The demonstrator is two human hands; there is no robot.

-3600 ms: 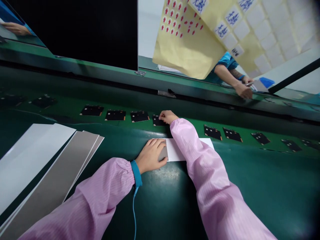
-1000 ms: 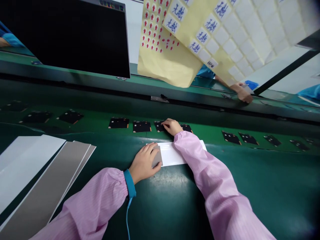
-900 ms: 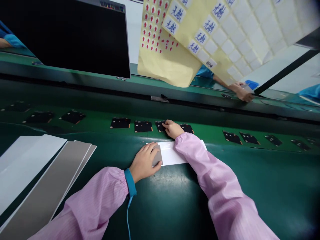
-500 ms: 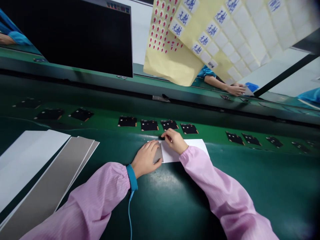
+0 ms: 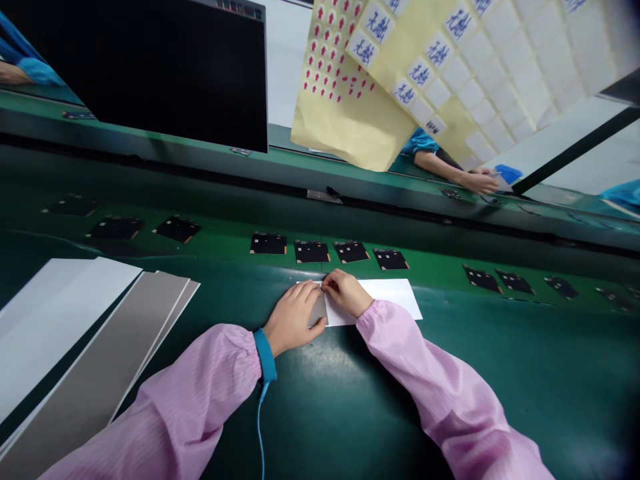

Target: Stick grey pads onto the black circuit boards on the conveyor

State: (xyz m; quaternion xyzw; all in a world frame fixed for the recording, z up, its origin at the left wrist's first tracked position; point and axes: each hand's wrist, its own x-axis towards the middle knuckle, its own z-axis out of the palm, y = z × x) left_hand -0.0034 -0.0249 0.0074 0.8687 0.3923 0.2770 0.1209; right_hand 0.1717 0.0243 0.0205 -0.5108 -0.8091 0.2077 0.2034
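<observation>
In the middle of the bench a white sheet (image 5: 393, 293) lies crosswise, with a small grey piece (image 5: 319, 311) at its left part. My left hand (image 5: 295, 319) rests flat over the grey piece, fingers stretched and thumb apart, pressing on it. A blue wrist strap (image 5: 265, 356) with a cord circles that wrist. My right hand (image 5: 347, 293) is closed in a pinch at the upper edge of the grey piece, beside my left fingertips. Whatever sits between those fingers is too small to make out. Just beyond both hands is a row of flat black parts (image 5: 312, 252).
Long grey strips (image 5: 100, 360) and white sheets (image 5: 60, 300) lie at left. A dark monitor (image 5: 175, 73) stands behind the green belt (image 5: 225, 243). Yellow label sheets (image 5: 345, 127) hang at upper right. Across the bench a co-worker's hands (image 5: 480, 180) hold something.
My right hand has lowered slightly toward the grey piece's upper edge, its fingers drawn closer to my left hand. The black parts have shifted right on the belt. My left hand stays put.
</observation>
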